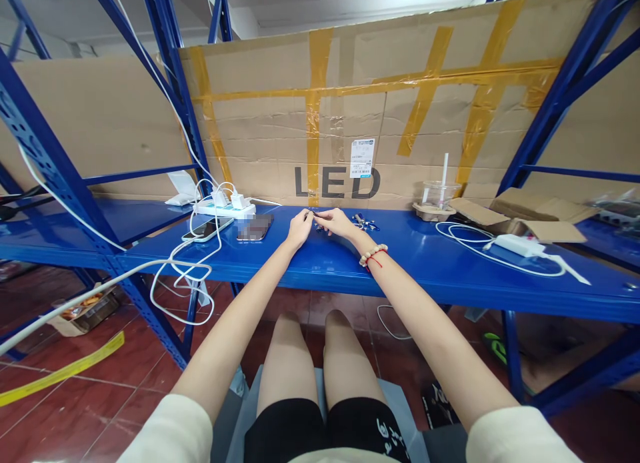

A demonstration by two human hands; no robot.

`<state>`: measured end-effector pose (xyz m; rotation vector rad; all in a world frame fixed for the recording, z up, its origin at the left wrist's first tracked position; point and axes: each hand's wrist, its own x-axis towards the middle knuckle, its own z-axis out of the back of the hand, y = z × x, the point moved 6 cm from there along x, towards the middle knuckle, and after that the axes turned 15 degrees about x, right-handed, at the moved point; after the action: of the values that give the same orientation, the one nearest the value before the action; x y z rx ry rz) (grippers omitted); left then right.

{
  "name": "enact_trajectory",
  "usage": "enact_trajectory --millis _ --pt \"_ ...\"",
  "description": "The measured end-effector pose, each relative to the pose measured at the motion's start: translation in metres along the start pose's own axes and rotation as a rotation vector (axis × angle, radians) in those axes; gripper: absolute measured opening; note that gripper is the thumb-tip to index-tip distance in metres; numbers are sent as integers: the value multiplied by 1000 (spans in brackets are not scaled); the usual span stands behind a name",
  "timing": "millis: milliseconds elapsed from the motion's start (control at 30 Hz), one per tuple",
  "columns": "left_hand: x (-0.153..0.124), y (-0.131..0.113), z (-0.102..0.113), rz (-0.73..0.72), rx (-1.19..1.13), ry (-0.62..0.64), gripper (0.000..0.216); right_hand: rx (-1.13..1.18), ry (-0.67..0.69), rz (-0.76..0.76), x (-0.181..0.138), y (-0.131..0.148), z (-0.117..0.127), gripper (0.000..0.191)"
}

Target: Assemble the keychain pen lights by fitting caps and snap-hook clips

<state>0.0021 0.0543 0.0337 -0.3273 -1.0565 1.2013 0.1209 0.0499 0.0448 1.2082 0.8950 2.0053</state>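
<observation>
Over the middle of the blue metal shelf (340, 266), both my hands meet with their fingers pinched together. My left hand (301, 228) and my right hand (336, 222) close on a small dark item (313, 213) between the fingertips, too small to make out. Just right of my right hand lies a little pile of small metal pieces (364, 222), some with blue parts. A beaded bracelet (373, 253) and a red string circle my right wrist. To the left of my left hand a phone (254, 228) lies flat.
A white power strip (227, 210) with plugs and tangled cables sits at left, beside another phone (209, 229). At right are a plastic cup with a straw (437, 195), a white adapter (519, 245) with its cable, and opened cardboard (520, 213). A cardboard sheet (270, 136) stands behind.
</observation>
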Motion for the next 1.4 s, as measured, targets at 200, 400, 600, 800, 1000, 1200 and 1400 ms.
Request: enact_trajectory --millis 200,400,600,800,1000,1200,1400 --pt "-2 -1 2 4 44 -11 32 -70 24 63 0 4 0 43" --pt "-1 0 1 -12 76 8 34 -186 17 116 0 6 2 38" --pt "-1 -2 0 -54 157 2 33 -320 5 191 1 10 3 33" --pt "-1 -2 0 -66 194 3 32 -361 14 231 2 12 2 29" --pt "-1 -3 -1 -97 166 4 34 -437 -56 266 3 17 3 22" --pt "-2 -7 -1 -82 -7 14 29 -459 -152 269 6 17 7 24" --pt "-2 -8 0 -79 -160 13 16 -398 -171 279 4 17 11 29"
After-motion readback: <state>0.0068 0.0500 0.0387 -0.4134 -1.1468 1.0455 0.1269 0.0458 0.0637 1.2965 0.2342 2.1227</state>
